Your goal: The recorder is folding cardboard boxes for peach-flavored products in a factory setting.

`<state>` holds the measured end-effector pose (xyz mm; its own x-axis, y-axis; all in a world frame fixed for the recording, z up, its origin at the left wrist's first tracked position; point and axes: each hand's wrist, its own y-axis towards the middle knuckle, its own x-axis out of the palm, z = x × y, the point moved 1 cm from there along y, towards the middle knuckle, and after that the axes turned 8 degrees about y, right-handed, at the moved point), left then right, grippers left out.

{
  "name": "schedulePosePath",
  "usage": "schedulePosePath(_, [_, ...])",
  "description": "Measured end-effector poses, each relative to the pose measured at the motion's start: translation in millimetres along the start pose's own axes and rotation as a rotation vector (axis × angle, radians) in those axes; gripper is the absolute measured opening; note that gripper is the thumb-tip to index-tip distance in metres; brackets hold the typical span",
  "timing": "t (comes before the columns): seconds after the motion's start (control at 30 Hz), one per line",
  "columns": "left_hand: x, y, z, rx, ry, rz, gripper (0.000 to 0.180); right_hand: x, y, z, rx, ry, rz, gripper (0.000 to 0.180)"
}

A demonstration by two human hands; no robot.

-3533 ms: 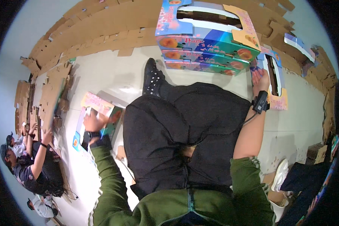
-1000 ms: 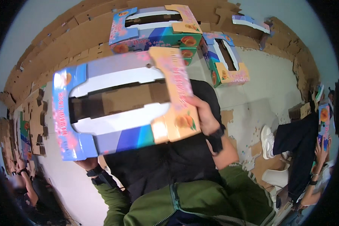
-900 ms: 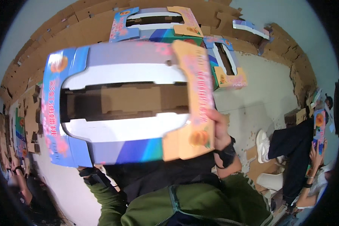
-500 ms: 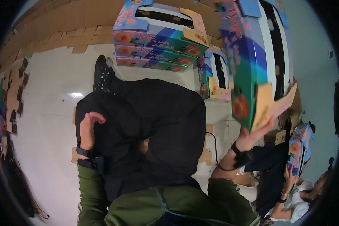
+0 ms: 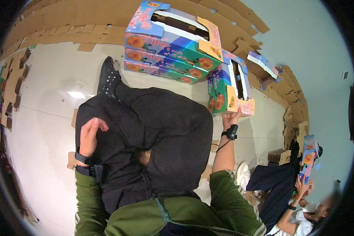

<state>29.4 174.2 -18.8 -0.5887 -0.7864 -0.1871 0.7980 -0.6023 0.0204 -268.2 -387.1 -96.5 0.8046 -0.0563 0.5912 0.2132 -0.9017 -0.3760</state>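
Beside the stack [image 5: 170, 47], a box [image 5: 222, 89] points lengthwise forward.

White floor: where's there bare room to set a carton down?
Left, between the dotted shoe and left cardboard; right, between your right hand and right cardboard. Crowded: ahead, with the carton stack and neighbouring carton; lower right, with a co-worker's legs.

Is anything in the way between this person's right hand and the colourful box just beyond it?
Nothing visible: the right hand is at the near end of the colourful box, seeming to touch its edge. The box stack stands ahead and to the left, not between them.
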Motion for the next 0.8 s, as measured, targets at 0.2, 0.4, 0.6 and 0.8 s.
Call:
schedulePosePath(0.2, [0.3,2.7,2.1,0.005,-0.002,-0.004,0.043,2.6,9.2,6.0,-0.125,-0.137,-0.131,0.08])
schedulePosePath(0.4, [-2.6,4.6,-3.3,-0.005,-0.03,-0.028,0.045,0.0,14.1,-4.0,-0.071,-0.141,-0.041,0.072])
schedulePosePath(0.6, [-2.9,2.9,-3.7,0.003,-0.027,0.004,0.043,4.9,2.1,-8.6,-0.004,-0.094,-0.065,0.076])
schedulePosePath(0.8, [-1.9,4.3,-4.5,0.021,-0.05,-0.014,0.042,-3.8,4.6,-12.4,-0.044,-0.102,-0.13,0.078])
